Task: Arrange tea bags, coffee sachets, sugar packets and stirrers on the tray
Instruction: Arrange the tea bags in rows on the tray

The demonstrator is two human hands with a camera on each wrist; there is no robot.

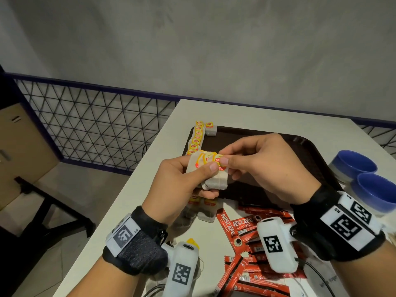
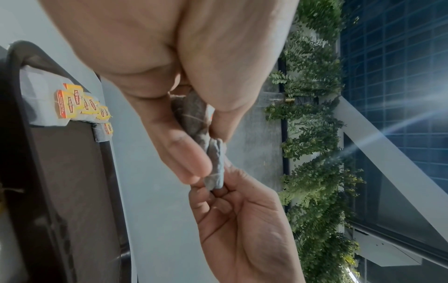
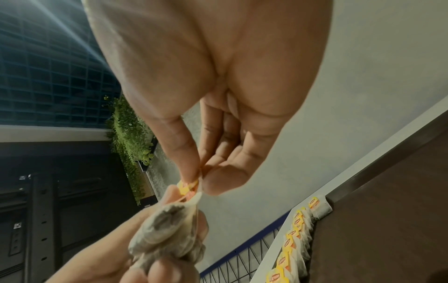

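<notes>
— Hands were seen at mid-frame in the head view. What was held by the left hand?

— Fingers and thumb were curled round a small bundle of tea bags, with the yellow tags fanned along its top. The same bundle was shown edge-on in the left wrist view, squeezed between thumb and fingers.

— And the right hand?

— It was closed in a pinch. One yellow tag at the bundle's right end was gripped between thumb and forefinger, as was made plain in the right wrist view; the other fingers were loosely bent beneath.

— Where was the tray placed?

— A dark brown tray was laid on the white table, behind and below the hands. A row of tea bags was lined along its left rim, toward the upper middle of the frame, and one single bag was set at the top left corner, just beside the row.

— What was left off the tray?

— More loose tea bags were seen on the table under the left hand. Red coffee sachets were scattered at the lower middle. Two blue bowls were stacked at the right edge, beside the tray.
</notes>
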